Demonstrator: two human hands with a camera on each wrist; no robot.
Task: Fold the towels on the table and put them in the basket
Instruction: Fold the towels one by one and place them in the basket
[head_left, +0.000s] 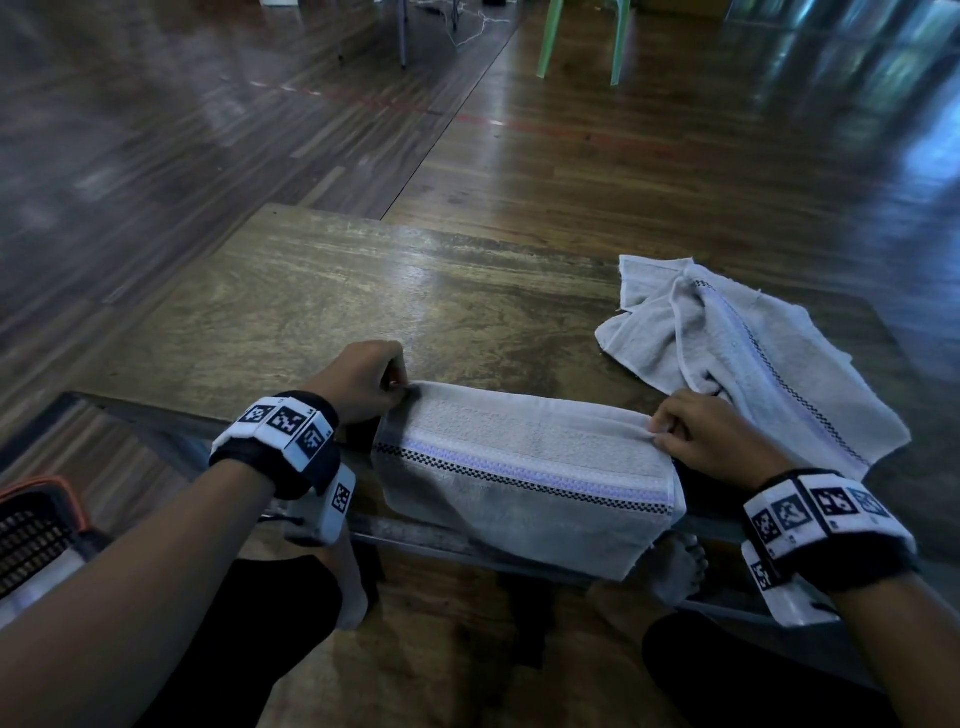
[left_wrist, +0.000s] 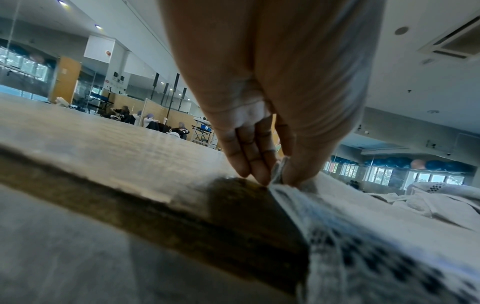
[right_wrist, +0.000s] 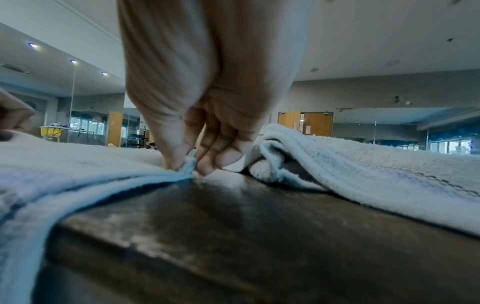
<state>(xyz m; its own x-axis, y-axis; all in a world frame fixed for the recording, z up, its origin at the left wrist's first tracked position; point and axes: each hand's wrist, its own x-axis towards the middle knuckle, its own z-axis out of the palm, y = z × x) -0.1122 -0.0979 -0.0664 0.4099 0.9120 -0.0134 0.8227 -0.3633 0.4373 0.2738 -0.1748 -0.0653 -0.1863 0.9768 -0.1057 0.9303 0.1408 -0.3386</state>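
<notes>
A white towel (head_left: 524, 467) with a checkered and lilac band lies over the near edge of the wooden table (head_left: 322, 312), its lower part hanging down. My left hand (head_left: 397, 392) pinches its far left corner (left_wrist: 279, 171) between thumb and fingers. At the far right corner (right_wrist: 188, 162), my right hand (head_left: 657, 434) pinches the towel's doubled edge. A second towel (head_left: 743, 358) lies crumpled on the table to the right, just beyond my right hand. The dark mesh basket (head_left: 31, 535) with an orange rim shows at the lower left, below table level.
Glossy wood floor surrounds the table. Green chair legs (head_left: 582, 41) stand far behind it. My knees and a bare foot (head_left: 680, 566) are under the near edge. In the left wrist view, people (left_wrist: 153, 123) sit on the floor far off.
</notes>
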